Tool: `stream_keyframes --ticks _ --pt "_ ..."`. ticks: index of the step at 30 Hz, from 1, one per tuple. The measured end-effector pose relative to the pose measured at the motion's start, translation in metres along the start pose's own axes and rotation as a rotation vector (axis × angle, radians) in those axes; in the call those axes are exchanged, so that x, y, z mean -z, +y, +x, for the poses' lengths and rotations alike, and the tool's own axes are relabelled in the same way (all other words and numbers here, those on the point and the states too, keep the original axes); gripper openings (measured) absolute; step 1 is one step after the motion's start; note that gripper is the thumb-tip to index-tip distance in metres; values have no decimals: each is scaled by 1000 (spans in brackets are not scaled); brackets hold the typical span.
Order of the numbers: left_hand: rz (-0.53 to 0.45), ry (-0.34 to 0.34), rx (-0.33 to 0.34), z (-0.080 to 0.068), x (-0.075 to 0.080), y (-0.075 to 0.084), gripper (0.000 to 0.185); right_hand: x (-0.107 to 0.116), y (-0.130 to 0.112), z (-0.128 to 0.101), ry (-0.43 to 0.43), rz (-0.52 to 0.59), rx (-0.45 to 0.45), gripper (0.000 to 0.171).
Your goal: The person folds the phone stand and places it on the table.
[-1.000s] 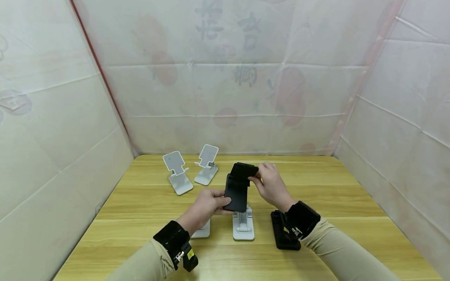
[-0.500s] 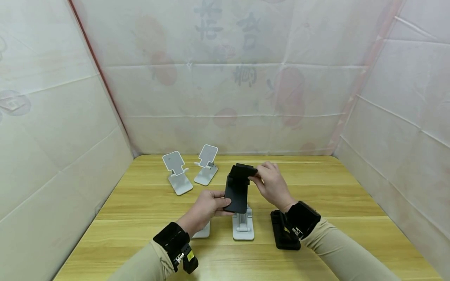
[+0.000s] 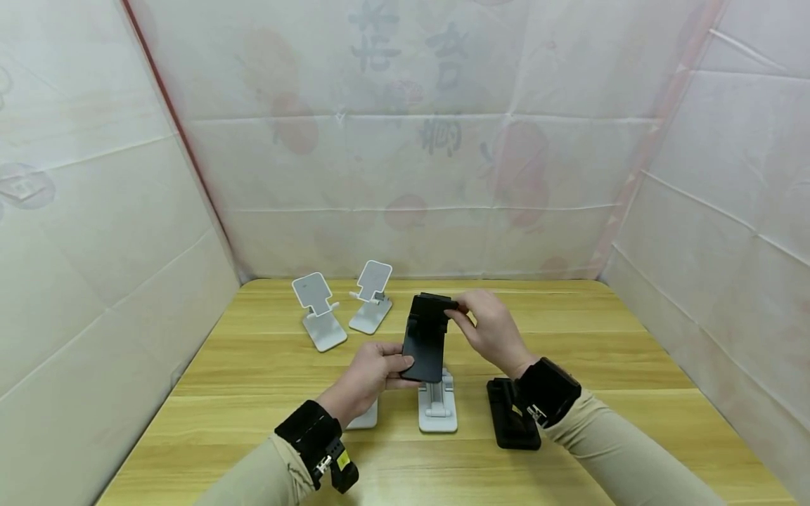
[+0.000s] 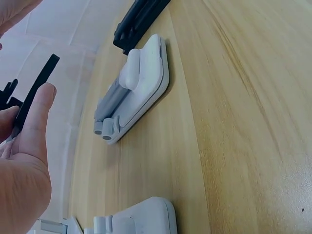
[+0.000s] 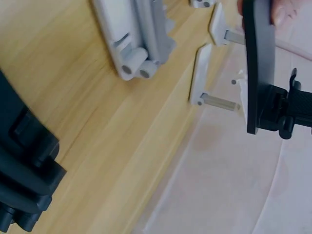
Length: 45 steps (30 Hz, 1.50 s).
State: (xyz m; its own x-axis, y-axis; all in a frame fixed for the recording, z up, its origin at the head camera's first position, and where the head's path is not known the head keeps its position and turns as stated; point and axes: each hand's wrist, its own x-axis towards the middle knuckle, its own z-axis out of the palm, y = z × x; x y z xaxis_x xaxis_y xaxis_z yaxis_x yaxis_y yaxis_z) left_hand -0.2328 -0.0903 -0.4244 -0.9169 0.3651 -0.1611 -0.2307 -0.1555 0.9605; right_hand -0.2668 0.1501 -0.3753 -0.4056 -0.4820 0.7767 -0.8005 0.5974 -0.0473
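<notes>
Both hands grasping one black phone stand [image 3: 427, 339], held above the table [image 3: 253, 422].

My left hand [image 3: 373, 371] pinches its lower plate; my right hand [image 3: 490, 330] grips the hinged top. It looks rigid, light and smooth: take it by the edges. Nearest lie folded stands, white [image 3: 438, 404] and black [image 3: 511, 418]; farther back, two open white stands [image 3: 319, 309].

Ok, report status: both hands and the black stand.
Left hand grips black stand at its base plate. Right hand pinches its top plate. Stand held above folded white stand; nothing blocking.
</notes>
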Motion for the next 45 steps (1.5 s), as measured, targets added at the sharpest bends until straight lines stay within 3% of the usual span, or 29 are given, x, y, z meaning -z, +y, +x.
stream_keyframes --ticks 6,10,13,16,23,28,32,35,38,40,45 --pt "-53 15 6 0 1 4 41 -1 -5 3 -52 23 85 16" --pt "-84 28 -13 2 2 8 42 -5 -6 1 -52 14 164 23" --pt "-121 30 -23 2 2 11 42 -7 -7 0 -48 -7 218 19" --pt "-164 16 -36 0 2 13 40 -8 -7 -2 -61 -20 249 15" --pt "-227 -40 -46 -4 4 18 55 -7 -10 -4 -98 -67 316 34" --pt "-260 -39 -42 -5 4 19 54 -8 -11 -5 -107 -90 348 30" --pt "-276 -45 -41 -7 5 19 51 -8 -11 -7 -113 -71 347 16" --pt "-277 -50 -41 -7 5 20 51 -8 -10 -9 -130 -13 298 14" --pt "-271 -45 -41 -7 5 20 50 -6 -12 -11 -155 88 171 16" --pt "-265 -36 -40 -7 5 20 50 -4 -15 -11 -183 177 29 12" --pt "-249 -17 -39 -6 3 19 48 -2 -20 -8 -290 433 -460 7"
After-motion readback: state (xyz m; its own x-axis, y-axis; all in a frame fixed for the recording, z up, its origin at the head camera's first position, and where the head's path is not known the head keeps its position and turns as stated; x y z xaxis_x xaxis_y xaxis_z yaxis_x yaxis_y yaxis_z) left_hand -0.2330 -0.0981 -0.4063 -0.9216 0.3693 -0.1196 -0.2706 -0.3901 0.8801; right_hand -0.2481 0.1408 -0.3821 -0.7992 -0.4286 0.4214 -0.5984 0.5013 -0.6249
